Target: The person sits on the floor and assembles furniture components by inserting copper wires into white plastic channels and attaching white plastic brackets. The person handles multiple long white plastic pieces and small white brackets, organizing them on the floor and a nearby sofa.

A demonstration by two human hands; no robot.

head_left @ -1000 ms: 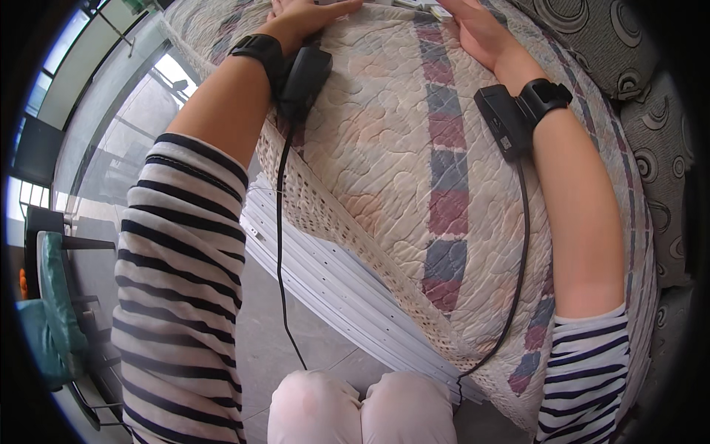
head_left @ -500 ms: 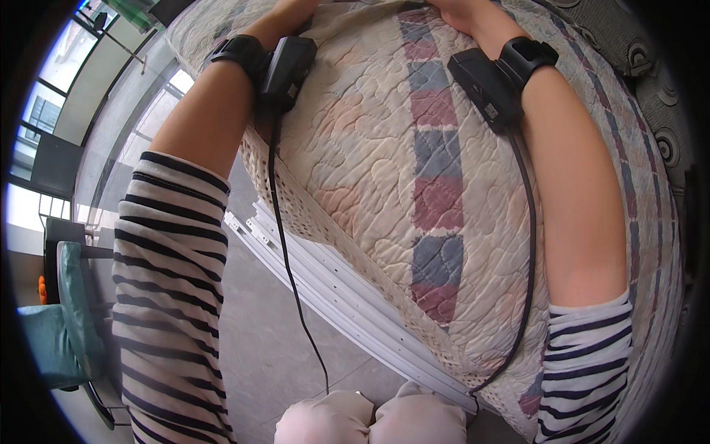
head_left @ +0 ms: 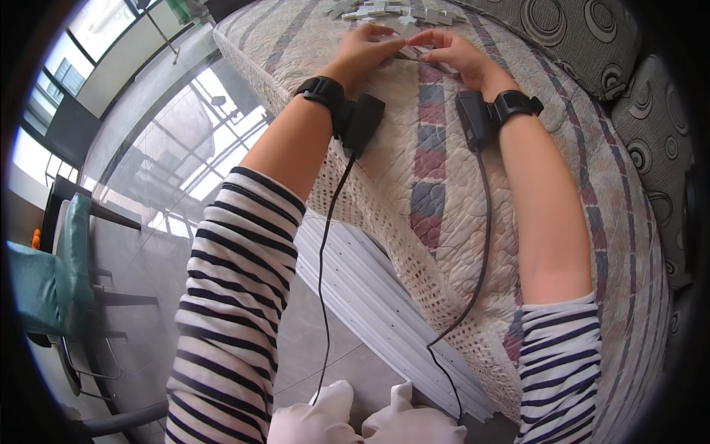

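My left hand (head_left: 364, 50) and my right hand (head_left: 460, 56) meet above the far part of a quilted bed cover (head_left: 370, 148), their fingers closed and fingertips nearly touching. Between the fingertips shows a small pale flat piece (head_left: 409, 52), mostly covered by the fingers, so its exact kind is unclear. Just beyond the hands lies a loose pile of small white and grey flat pieces (head_left: 370, 12). Each wrist wears a black strap with a black box, the left box (head_left: 362, 124) and the right box (head_left: 475, 120), each trailing a black cable.
Grey cushions with circle patterns (head_left: 577, 37) line the right side. Long white slotted strips (head_left: 377, 296) lean below the cover's lace edge (head_left: 436, 274). On the left stand a teal-covered chair (head_left: 74, 259) and a glossy tiled floor (head_left: 140, 177). The cables hang down near my knees.
The view has tilted up and shifted, so both hands and the pile beyond them now show. My hands have come closer together; earlier they were largely cut off at the upper edge.
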